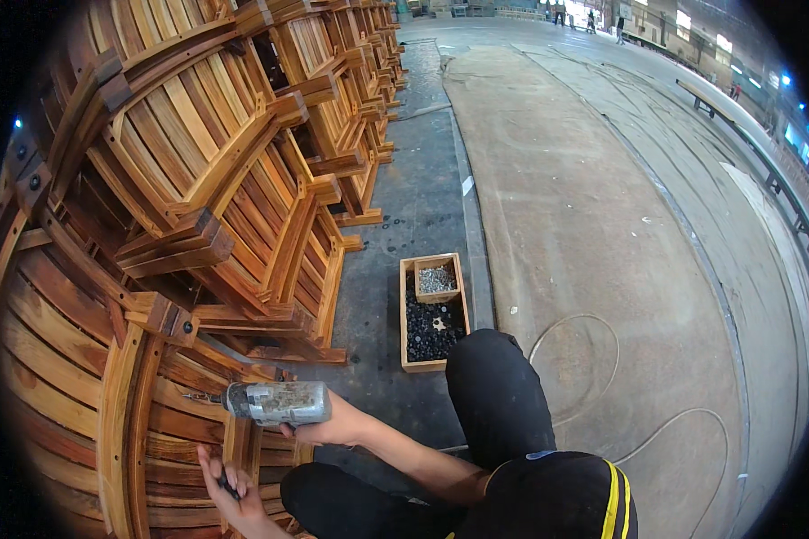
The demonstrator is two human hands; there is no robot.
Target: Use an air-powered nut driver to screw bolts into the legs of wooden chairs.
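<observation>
My right hand point(331, 424) is wrapped round a worn grey power drill point(280, 403), held level with its bit pointing left toward the slatted wooden furniture point(166, 420). Below the drill, my left hand point(232, 492) has its fingers curled up around a small black piece point(231, 488), whose exact kind is too small to tell. Both hands are close to the nearest wooden piece, which lies on its side with leg blocks sticking out. On one leg end sits a black round pad point(188, 328).
A wooden box point(404, 314) on the dark floor holds many small black round pieces, with a smaller box of screws point(437, 279) in its corner. Stacked wooden furniture point(319, 81) runs along the left. A brown floor sheet point(566, 198) and a loose cord point(577, 316) lie right.
</observation>
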